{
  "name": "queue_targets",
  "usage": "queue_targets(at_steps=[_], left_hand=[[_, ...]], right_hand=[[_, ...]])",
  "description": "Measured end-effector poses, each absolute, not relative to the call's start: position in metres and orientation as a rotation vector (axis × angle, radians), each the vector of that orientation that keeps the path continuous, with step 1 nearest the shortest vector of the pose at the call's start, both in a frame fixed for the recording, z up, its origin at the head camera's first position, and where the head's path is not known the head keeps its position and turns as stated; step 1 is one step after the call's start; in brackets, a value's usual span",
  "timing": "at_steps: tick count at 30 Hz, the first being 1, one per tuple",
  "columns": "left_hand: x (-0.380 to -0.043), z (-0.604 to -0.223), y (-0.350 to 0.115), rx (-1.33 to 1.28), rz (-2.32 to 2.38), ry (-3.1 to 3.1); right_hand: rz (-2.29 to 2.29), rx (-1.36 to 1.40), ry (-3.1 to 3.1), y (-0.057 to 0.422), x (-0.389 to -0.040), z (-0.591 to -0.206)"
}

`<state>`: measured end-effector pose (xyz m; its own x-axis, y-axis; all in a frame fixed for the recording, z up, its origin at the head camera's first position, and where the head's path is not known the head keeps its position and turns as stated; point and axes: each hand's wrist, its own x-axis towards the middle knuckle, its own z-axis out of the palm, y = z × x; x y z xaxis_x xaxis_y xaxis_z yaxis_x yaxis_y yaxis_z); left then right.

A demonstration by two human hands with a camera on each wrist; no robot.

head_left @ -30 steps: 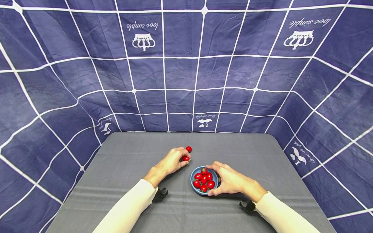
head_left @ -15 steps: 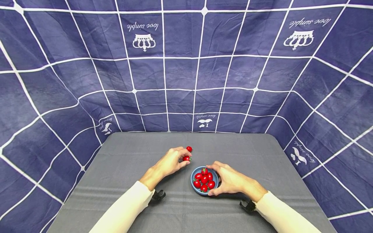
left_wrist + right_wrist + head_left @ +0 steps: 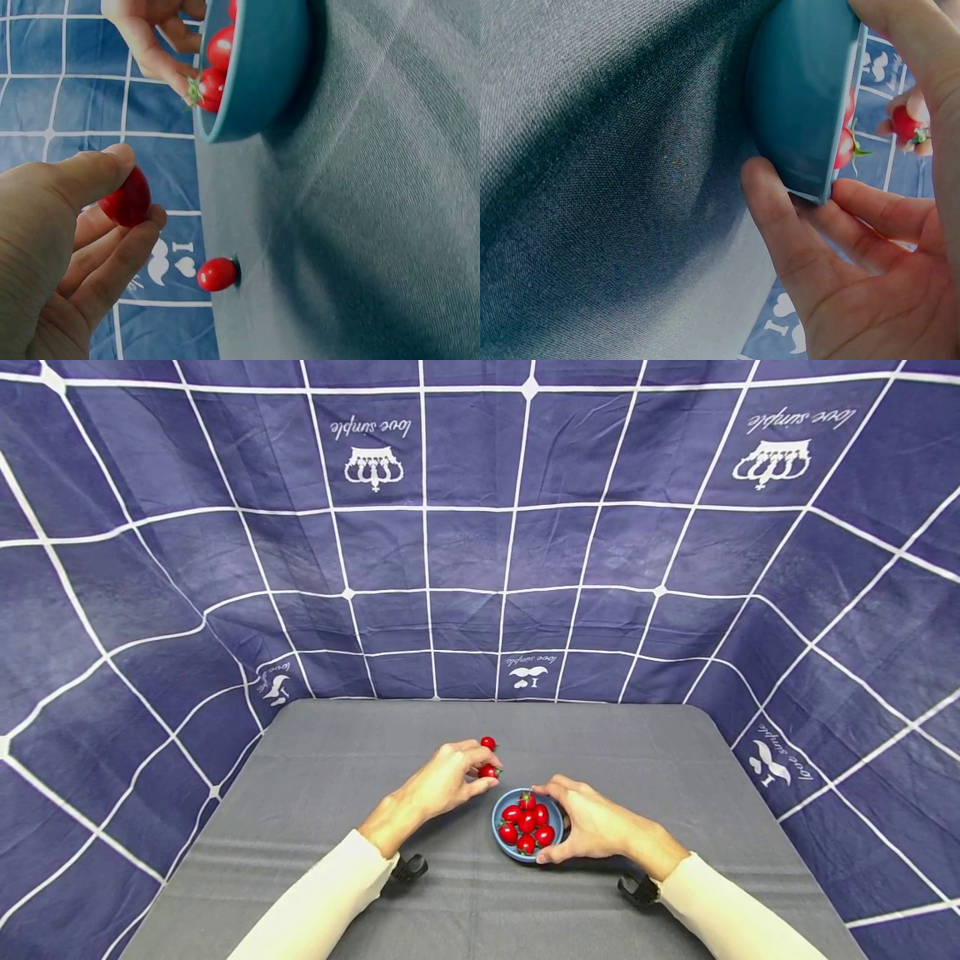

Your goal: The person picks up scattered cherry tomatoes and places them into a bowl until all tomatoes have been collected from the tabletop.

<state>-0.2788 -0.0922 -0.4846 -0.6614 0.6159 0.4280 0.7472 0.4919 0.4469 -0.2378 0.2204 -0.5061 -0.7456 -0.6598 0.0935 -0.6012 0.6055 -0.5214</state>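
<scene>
My left hand pinches a red cherry tomato between thumb and fingertips, its green stem end pointing toward the bowl. In the left wrist view the tomato is held up off the cloth. My right hand grips the blue bowl from its right side, with thumb and fingers spread around the rim. Several cherry tomatoes with green stems fill the bowl, which sits on the table. Beyond my left fingers another cherry tomato lies loose on the cloth.
The table is covered by a grey cloth. A blue curtain with white grid lines rises behind the table and along both sides. Black straps sit on both wrists, the left one just above the cloth.
My left hand has shifted slightly right toward the bowl, carrying the cherry tomato with it. The right hand and the bowl have stayed in place.
</scene>
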Motion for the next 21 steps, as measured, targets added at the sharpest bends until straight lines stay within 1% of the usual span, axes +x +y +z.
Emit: queue_targets(at_steps=[11, 21], left_hand=[[-0.267, -0.478, -0.077, -1.19, -0.903, -2.538], [-0.255, -0.475, -0.063, -1.279, -0.863, -2.517]], right_hand=[[-0.785, -1.088, 2.756, 0.22, -0.238, -0.506], [-0.823, -1.071, 2.723, 0.221, -0.238, -0.506]])
